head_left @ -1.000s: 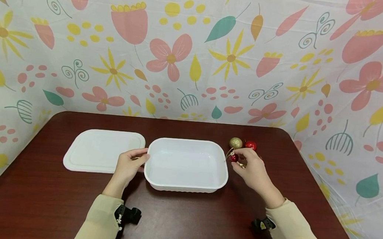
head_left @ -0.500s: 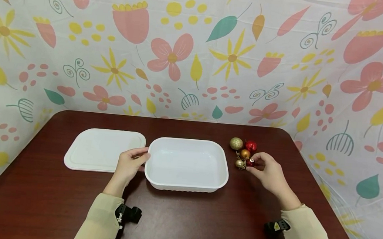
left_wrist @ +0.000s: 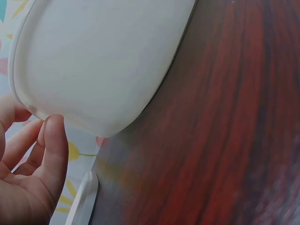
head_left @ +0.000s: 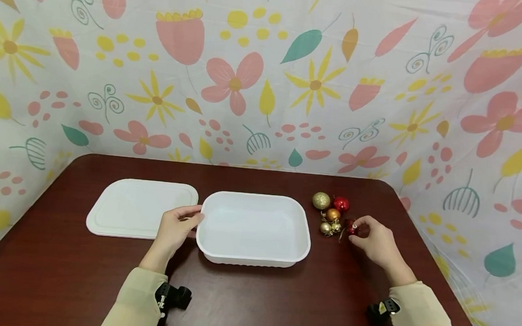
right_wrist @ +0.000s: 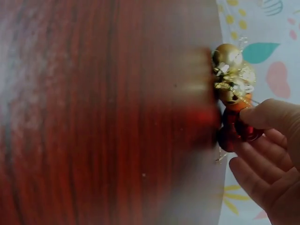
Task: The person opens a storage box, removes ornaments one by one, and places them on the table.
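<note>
Right hand (head_left: pixel 376 239) is at the right side of the dark wood surface (head_left: pixel 251 304), thumb and fingers pinching a small red bauble (head_left: pixel 352 227). The bauble sits low, at or just above the surface — can't tell whether it's lifted. Right wrist view confirms: fingertips (right_wrist: pixel 262 117) curled round the red bauble (right_wrist: pixel 234 131), thumb on top, other fingers curled below.

Just left of that bauble is a small cluster: an orange bauble (head_left: pixel 333 214) and two little gold baubles (head_left: pixel 329 228) with gold thread loops, touching or nearly touching each other. Behind them, a glitter gold bauble (head_left: pixel 321 200) and a shiny red bauble (head_left: pixel 341 204) sit side by side. In the right wrist view the gold cluster (right_wrist: pixel 232 70) is right beside the held one.

Left hand (head_left: pixel 175 228) rests against the left end of the white tray (head_left: pixel 209 250) — thumb on the rim, fingers loosely bent against the wall. Left wrist view shows fingertips (left_wrist: pixel 51 140) touching the tray's (left_wrist: pixel 103 61) rim from outside; not a full wrap.

Tray is centred on the surface, upright, nothing in it. White lid (head_left: pixel 141 207) lies flat just left of it, partly behind the left hand; its edge (left_wrist: pixel 84 197) shows in the left wrist view.

Floral cloth backdrop (head_left: pixel 267 72) wraps round the back and sides.
</note>
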The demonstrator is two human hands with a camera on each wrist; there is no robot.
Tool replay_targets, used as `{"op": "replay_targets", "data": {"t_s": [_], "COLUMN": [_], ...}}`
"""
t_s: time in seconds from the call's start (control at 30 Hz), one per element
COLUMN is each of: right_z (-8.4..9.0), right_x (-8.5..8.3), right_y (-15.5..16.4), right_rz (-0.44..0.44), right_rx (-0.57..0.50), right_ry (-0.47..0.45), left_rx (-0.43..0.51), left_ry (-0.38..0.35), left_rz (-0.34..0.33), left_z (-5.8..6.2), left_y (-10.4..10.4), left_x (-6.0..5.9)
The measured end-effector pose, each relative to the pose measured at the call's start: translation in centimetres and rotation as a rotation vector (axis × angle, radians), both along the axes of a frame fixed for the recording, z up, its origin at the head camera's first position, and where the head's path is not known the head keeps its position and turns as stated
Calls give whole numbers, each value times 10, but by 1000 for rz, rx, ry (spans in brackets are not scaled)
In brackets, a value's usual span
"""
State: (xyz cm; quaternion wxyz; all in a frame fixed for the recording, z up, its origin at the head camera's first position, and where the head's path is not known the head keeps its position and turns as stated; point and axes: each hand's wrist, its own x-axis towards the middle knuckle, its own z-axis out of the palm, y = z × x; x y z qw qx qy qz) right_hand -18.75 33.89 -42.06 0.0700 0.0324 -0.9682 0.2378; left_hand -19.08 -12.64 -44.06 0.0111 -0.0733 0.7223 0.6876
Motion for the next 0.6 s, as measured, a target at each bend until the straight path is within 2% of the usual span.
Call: {"op": "replay_targets", "data": {"t_s": [0.2,0.43,0.6], "right_z": [-8,-6,-5], "right_x": [4,7,6], "right_y": [-5,-9,-11], "right_rz": [0,6,16], "right_rx": [9,92,107], "right_ry": [-95,-106,-86], "left_rx": [-5,-33,-114], "left_ry": [-9,0,31], "left_rz": [-6,-41,-88], "left_z": [-2,-2,-1], "left_y": [-1,-2,-5], "left_x": [4,3,1]}}
